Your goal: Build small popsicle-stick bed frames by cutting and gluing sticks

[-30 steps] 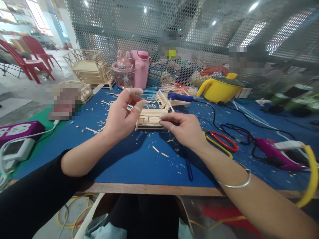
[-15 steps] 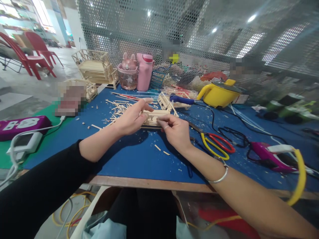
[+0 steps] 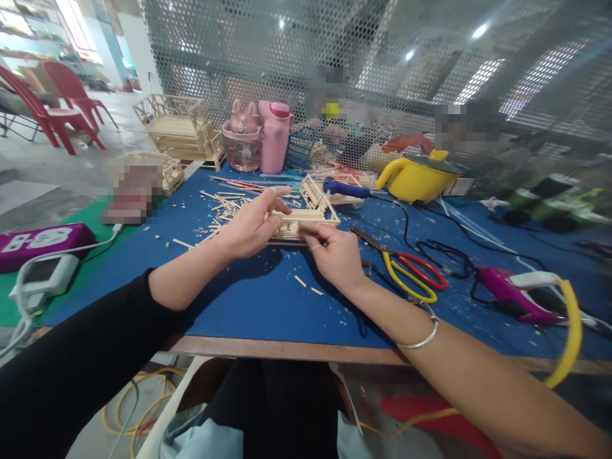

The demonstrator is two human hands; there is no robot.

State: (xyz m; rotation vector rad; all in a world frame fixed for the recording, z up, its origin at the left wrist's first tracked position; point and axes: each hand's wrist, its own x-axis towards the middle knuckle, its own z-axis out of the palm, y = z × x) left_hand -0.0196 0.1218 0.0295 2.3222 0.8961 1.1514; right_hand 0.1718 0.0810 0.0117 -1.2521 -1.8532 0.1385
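Hands (image 3: 291,239) partly hiding stick frame (image 3: 301,224)

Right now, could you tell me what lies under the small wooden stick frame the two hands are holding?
The wooden stick frame rests on the blue mat, with wood chips around. The left hand and right hand hide the mat beneath its ends.

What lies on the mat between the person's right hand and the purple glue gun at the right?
In the head view, between the right hand and the purple glue gun lie scissors with red and yellow handles and a tangle of black cable on the blue mat.
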